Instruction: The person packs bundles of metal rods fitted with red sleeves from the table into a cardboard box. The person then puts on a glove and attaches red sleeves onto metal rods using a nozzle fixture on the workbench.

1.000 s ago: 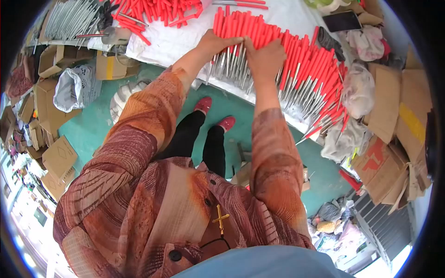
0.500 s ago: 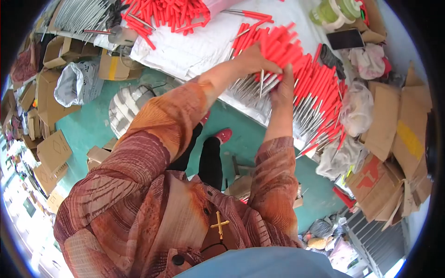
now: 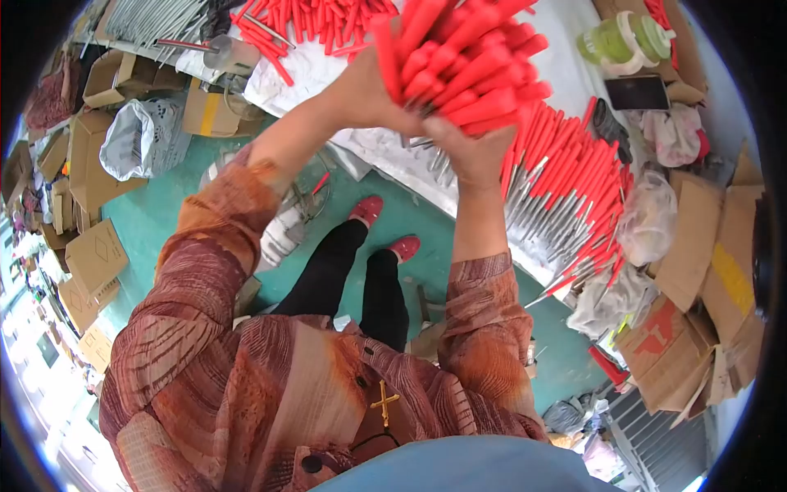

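Raised close to the camera above the table is a thick bundle of red-handled metal rods (image 3: 467,70), their red ends pointing up. My left hand (image 3: 367,97) is wrapped round the bundle's left side. From below and the right, my right hand (image 3: 474,152) grips the same bundle, its fingers partly hidden by the red ends. Behind and right of my hands lies a spread row of more red-handled rods (image 3: 566,176), silver shafts toward me. The lower shafts of the held bundle are mostly hidden by my hands.
A white-covered table (image 3: 385,148) holds another red heap (image 3: 328,23) and grey metal rods (image 3: 156,25). A green bottle (image 3: 627,41), a phone (image 3: 637,93) and plastic bags (image 3: 648,215) are at the right. Cardboard boxes (image 3: 697,246) stand on both sides; a white sack (image 3: 141,141) is left.
Both hands have lifted the bundle off the row on the table, up and toward the camera. The left hand has moved left with it, and the red ends now look much larger.
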A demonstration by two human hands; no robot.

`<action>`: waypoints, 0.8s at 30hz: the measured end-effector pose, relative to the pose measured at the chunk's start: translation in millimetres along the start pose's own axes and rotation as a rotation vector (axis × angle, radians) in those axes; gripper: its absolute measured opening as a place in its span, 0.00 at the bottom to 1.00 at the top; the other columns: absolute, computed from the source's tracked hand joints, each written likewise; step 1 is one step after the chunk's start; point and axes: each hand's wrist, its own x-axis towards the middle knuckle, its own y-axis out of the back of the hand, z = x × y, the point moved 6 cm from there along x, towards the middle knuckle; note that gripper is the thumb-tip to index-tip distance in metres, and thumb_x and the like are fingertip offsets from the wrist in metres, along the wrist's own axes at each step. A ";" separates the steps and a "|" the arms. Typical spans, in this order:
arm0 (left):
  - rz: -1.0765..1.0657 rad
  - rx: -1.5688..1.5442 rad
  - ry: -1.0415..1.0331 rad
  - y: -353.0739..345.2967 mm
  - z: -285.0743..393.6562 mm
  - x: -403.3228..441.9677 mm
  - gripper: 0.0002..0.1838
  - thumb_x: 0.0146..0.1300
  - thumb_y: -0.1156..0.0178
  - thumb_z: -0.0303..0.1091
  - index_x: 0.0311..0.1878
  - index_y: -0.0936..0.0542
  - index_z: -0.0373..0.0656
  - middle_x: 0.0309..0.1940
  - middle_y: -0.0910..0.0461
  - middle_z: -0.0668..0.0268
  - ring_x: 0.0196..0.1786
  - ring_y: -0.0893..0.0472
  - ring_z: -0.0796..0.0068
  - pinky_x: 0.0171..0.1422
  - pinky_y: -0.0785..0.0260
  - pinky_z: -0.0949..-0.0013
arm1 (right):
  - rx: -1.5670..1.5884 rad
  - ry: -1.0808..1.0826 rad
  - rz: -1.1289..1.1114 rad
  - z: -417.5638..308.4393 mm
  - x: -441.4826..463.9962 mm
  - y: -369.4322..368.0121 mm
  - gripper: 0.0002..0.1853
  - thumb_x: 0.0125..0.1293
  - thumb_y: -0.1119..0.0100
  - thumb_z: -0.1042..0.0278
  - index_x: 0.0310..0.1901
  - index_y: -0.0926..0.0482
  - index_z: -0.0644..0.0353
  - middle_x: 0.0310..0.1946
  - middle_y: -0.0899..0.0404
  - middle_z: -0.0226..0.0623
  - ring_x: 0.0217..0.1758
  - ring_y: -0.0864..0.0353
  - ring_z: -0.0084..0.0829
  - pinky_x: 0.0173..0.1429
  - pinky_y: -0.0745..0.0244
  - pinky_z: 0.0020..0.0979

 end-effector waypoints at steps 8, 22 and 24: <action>-0.147 -0.202 0.089 29.5 -78.3 -41.7 0.59 0.37 0.21 0.36 0.70 0.49 0.42 0.69 0.43 0.60 0.68 0.37 0.66 0.70 0.41 0.60 | -0.186 -0.207 -0.204 84.8 -7.2 -27.6 0.68 0.24 0.16 0.66 0.68 0.53 0.63 0.62 0.38 0.43 0.65 0.35 0.33 0.67 0.36 0.35; -0.293 -0.505 0.241 22.3 -65.3 68.9 0.42 0.59 0.39 0.30 0.73 0.50 0.47 0.71 0.45 0.64 0.71 0.44 0.71 0.72 0.52 0.68 | 0.416 -0.441 0.205 104.4 72.1 -3.1 0.21 0.63 0.43 0.59 0.54 0.28 0.63 0.49 0.22 0.39 0.52 0.23 0.33 0.58 0.27 0.35; -0.279 -0.474 0.201 13.7 -51.2 91.9 0.40 0.59 0.38 0.30 0.72 0.47 0.44 0.69 0.42 0.65 0.69 0.42 0.71 0.72 0.51 0.69 | 0.463 -0.378 0.265 88.0 81.6 -1.9 0.22 0.64 0.44 0.57 0.53 0.28 0.63 0.48 0.22 0.40 0.52 0.23 0.34 0.59 0.28 0.36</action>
